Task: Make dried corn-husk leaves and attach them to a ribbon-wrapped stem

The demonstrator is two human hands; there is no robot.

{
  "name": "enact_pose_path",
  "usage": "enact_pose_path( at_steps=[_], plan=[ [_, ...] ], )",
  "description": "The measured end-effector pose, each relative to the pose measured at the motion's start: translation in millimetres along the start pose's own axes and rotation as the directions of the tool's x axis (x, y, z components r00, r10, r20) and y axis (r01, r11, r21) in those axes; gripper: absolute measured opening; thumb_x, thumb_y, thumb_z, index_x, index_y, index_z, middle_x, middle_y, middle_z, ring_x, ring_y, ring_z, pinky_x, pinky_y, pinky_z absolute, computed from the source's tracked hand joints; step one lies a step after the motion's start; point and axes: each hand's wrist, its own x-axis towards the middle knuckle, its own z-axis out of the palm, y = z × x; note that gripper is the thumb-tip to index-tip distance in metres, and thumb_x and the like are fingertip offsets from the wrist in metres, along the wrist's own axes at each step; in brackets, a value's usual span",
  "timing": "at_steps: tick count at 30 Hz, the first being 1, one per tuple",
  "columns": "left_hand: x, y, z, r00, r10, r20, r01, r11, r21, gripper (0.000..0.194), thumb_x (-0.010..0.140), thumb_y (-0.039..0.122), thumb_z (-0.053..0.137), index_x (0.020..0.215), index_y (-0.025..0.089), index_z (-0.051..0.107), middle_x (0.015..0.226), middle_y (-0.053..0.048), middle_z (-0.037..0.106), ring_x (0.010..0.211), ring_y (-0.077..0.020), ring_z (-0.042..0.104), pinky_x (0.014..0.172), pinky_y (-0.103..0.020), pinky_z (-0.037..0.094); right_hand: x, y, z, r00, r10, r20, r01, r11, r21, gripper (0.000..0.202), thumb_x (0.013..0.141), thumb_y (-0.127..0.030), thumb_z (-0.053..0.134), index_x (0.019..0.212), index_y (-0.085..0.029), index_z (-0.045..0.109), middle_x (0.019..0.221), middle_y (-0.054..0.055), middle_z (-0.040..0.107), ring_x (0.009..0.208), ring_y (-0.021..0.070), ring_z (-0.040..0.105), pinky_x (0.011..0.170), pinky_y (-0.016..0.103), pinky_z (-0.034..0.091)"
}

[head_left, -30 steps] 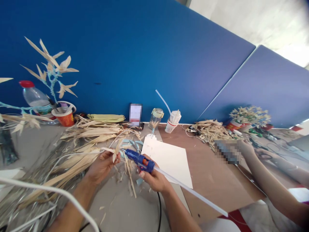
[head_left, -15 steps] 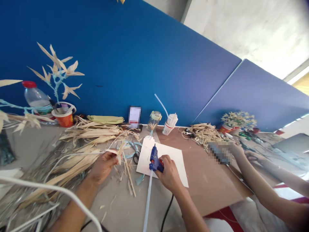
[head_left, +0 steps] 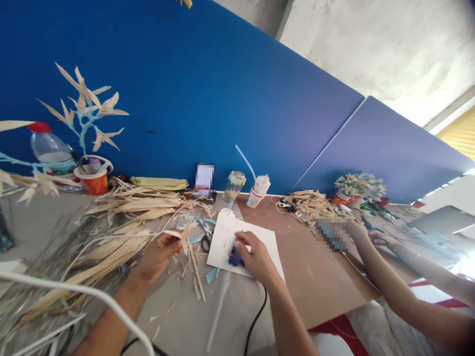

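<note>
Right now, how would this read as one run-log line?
left grip: pinching pale husk piece | right grip: at blue glue gun, hold unclear | glue gun: over white board | scissors: beside board

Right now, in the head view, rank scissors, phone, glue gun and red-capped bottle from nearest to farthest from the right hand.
From the right hand:
1. Glue gun, just left.
2. Scissors, farther left.
3. Phone, back left.
4. Red-capped bottle, far left.
</note>
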Motion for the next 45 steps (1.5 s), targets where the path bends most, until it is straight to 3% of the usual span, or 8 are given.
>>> enact_pose_path(
  at_steps=[2, 4, 7, 10, 20, 27, 34, 45],
  plan=[
    [-0.3, 0.6, 1.2, 1.0, 0.007, 0.015, -0.007, 1.0, 0.031, 0.022, 0.057, 0.027, 0.085, 0.07, 0.017, 0.072, 0.064, -0.002, 0.064, 0.058, -0.0122, 0.053, 0.059, -0.024, 0.043, 12.8, -25.1, 20.6, 0.999, -0.005, 0.048, -0.008, 0.966, 0.259, 0.028, 0.086, -0.031, 0.052, 0.106, -0.017, 0.066, 0.104, 0.009, 0.068, 0.094, 0.021, 0.063, 0.079, 0.033, 0.05],
    [-1.0, 2.1, 2.6, 0.999, 0.022, 0.038, -0.025, 0.998, 0.064, 0.019, 0.058, 0.028, 0.084, 0.068, 0.017, 0.072, 0.063, -0.002, 0.062, 0.058, -0.0124, 0.052, 0.058, -0.024, 0.042, 24.7, -45.6, 43.9, 0.996, -0.018, 0.086, -0.019, 0.912, 0.41, 0.026, 0.083, -0.032, 0.056, 0.102, -0.016, 0.067, 0.098, 0.007, 0.069, 0.09, 0.0195, 0.064, 0.08, 0.032, 0.049],
    [-1.7, 3.6, 3.5, 0.997, 0.038, 0.069, -0.045, 0.993, 0.105, 0.019, 0.062, 0.03, 0.082, 0.067, 0.016, 0.071, 0.063, -0.002, 0.06, 0.059, -0.0131, 0.051, 0.058, -0.025, 0.041, 36.3, -62.0, 71.4, 0.993, -0.042, 0.109, -0.02, 0.86, 0.51, 0.019, 0.081, -0.031, 0.057, 0.084, -0.016, 0.067, 0.08, 0.002, 0.066, 0.075, 0.0152, 0.06, 0.072, 0.027, 0.046],
    [-0.7, 2.0, 2.6, 0.997, 0.025, 0.068, -0.033, 0.993, 0.117, 0.021, 0.062, 0.032, 0.082, 0.069, 0.016, 0.07, 0.064, -0.001, 0.06, 0.061, -0.0131, 0.051, 0.06, -0.025, 0.041, 40.0, -64.1, 84.3, 0.995, 0.011, 0.096, -0.064, 0.82, 0.569, 0.019, 0.078, -0.031, 0.056, 0.069, -0.016, 0.063, 0.065, -0.002, 0.057, 0.063, 0.0115, 0.051, 0.062, 0.024, 0.04],
    [2.3, -2.6, 3.2, 0.999, -0.035, 0.031, 0.031, 0.992, 0.118, 0.03, 0.054, 0.035, 0.086, 0.069, 0.016, 0.069, 0.064, 0.0, 0.06, 0.061, -0.0124, 0.05, 0.061, -0.026, 0.041, 39.5, -51.0, 93.7, 0.984, 0.114, 0.136, -0.175, 0.747, 0.641, 0.022, 0.073, -0.035, 0.058, 0.06, -0.017, 0.061, 0.057, -0.004, 0.052, 0.056, 0.0105, 0.044, 0.057, 0.023, 0.034],
    [3.3, -5.5, 2.2, 1.0, 0.001, -0.027, 0.003, 0.987, 0.159, 0.029, 0.056, 0.034, 0.084, 0.073, 0.016, 0.07, 0.069, -0.001, 0.062, 0.063, -0.0132, 0.051, 0.061, -0.027, 0.041, 37.5, -51.2, 91.3, 0.979, 0.139, 0.147, -0.201, 0.75, 0.63, 0.023, 0.073, -0.033, 0.056, 0.061, -0.016, 0.065, 0.056, -0.002, 0.057, 0.055, 0.011, 0.046, 0.057, 0.023, 0.035],
    [2.6, -0.5, 5.6, 1.0, 0.028, 0.004, -0.029, 0.97, 0.243, 0.025, 0.059, 0.035, 0.081, 0.069, 0.016, 0.067, 0.061, 0.001, 0.056, 0.059, -0.0124, 0.047, 0.058, -0.026, 0.037, 35.5, -49.0, 94.3, 0.976, 0.156, 0.154, -0.218, 0.759, 0.613, 0.024, 0.075, -0.031, 0.055, 0.062, -0.017, 0.067, 0.058, -0.001, 0.06, 0.056, 0.0119, 0.049, 0.056, 0.023, 0.036],
    [3.7, 2.6, 10.6, 0.999, -0.018, -0.034, 0.027, 0.962, 0.272, 0.027, 0.053, 0.034, 0.08, 0.069, 0.018, 0.065, 0.06, 0.002, 0.058, 0.058, -0.0133, 0.049, 0.057, -0.026, 0.038, 35.5, -46.1, 95.2, 0.976, 0.148, 0.158, -0.214, 0.773, 0.597, 0.019, 0.073, -0.029, 0.054, 0.061, -0.017, 0.064, 0.057, -0.002, 0.058, 0.055, 0.0109, 0.046, 0.055, 0.022, 0.035]
  ],
)
